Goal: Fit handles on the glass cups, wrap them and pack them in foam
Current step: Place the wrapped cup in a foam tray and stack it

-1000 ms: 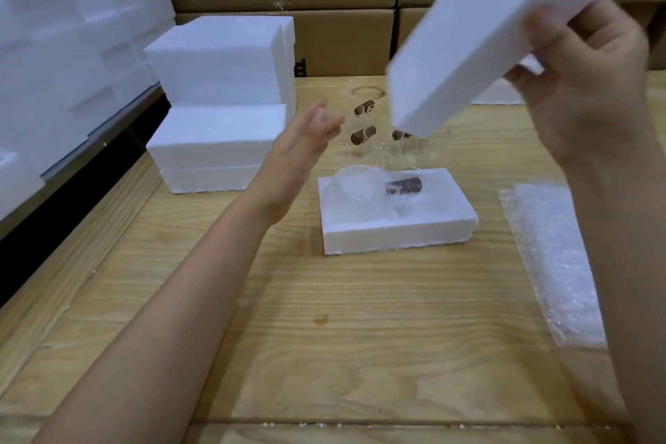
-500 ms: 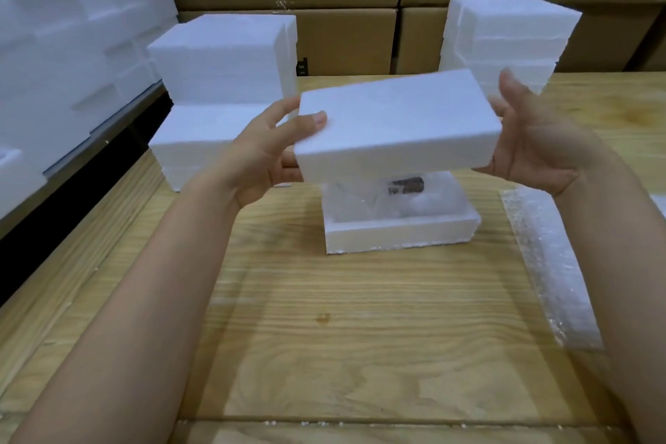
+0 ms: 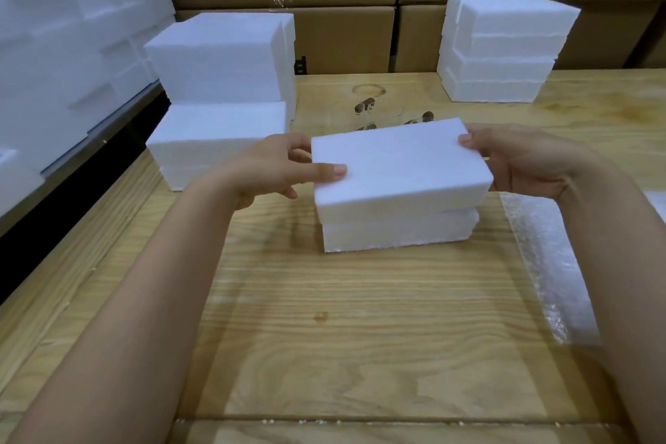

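Two hands and two forearms of one person, all bare. Left hand (image 3: 266,169): bare, slim fingers, and the thumbnail (image 3: 339,169) is short, rounded and plain with a pale tip. Faint creases at the thumb joint. Left forearm (image 3: 144,299): bare to the frame edge, smooth, widening toward the elbow end. Right hand (image 3: 522,162): bare; one fingertip (image 3: 465,139) shows a short plain nail, the other nails are hidden. Right forearm (image 3: 630,263): bare to the frame edge, slightly blurred low down. Both wrists are bare. Any clothing lies beyond the frame, so it cannot be told.
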